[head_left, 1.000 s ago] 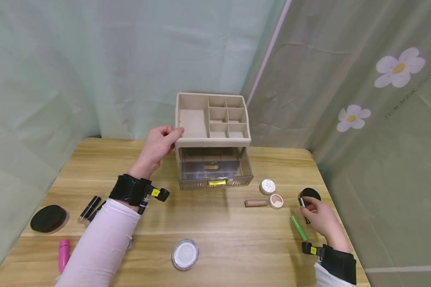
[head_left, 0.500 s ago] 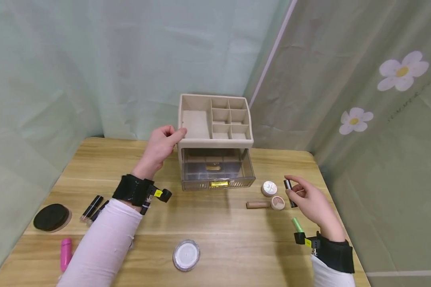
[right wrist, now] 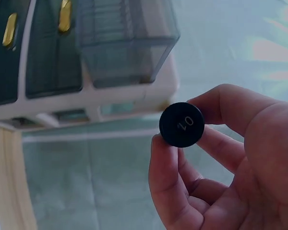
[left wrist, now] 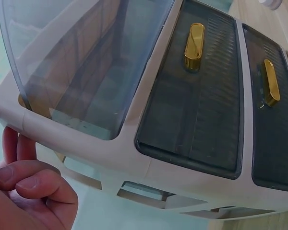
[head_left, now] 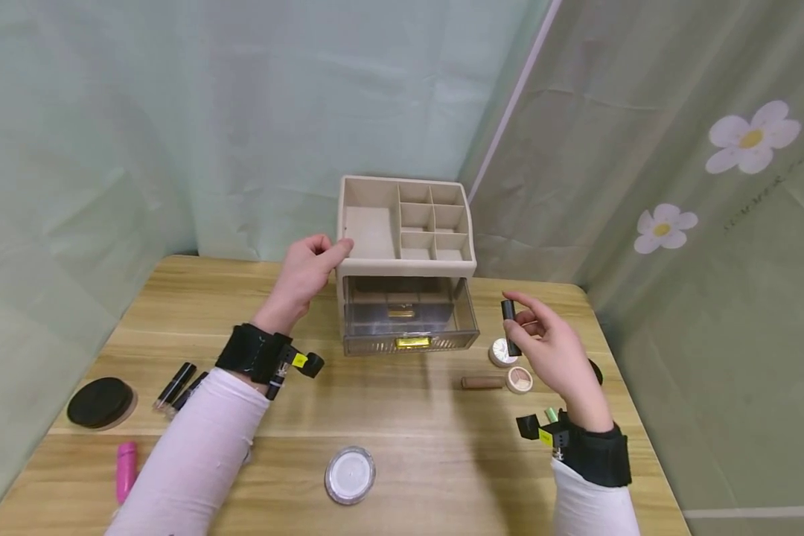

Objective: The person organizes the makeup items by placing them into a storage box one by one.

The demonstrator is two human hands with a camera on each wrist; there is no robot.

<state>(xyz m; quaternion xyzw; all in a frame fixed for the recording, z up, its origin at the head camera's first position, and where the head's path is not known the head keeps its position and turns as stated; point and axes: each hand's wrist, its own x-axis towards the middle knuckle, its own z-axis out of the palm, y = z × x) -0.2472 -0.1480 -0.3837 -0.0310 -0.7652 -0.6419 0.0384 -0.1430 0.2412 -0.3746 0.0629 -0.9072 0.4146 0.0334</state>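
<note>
A beige cosmetics organizer (head_left: 409,266) stands at the back of the table, its top divided into compartments and its clear upper drawer (head_left: 375,345) pulled out. My left hand (head_left: 301,275) grips the organizer's left side, thumb over the top rim; in the left wrist view its curled fingers (left wrist: 31,184) lie at the beige frame. Right of the drawer, my right hand (head_left: 556,353) pinches a slim black lipstick (head_left: 511,327) between thumb and fingers, raised and nearly upright. The right wrist view shows the lipstick's round end (right wrist: 181,124) with small digits printed on it.
Under the right hand lie a white round tin (head_left: 501,356), a three-colour pan (head_left: 519,380), a brown tube (head_left: 482,383) and a partly hidden green tube (head_left: 552,415). A silver-rimmed compact (head_left: 350,476) sits in front. At left are a black compact (head_left: 100,402), black tubes (head_left: 176,385) and a pink bottle (head_left: 126,470).
My right hand has lifted the lipstick from beside the black round lid at the right and carried it left and back toward the drawer. The left hand keeps its grip on the organizer.
</note>
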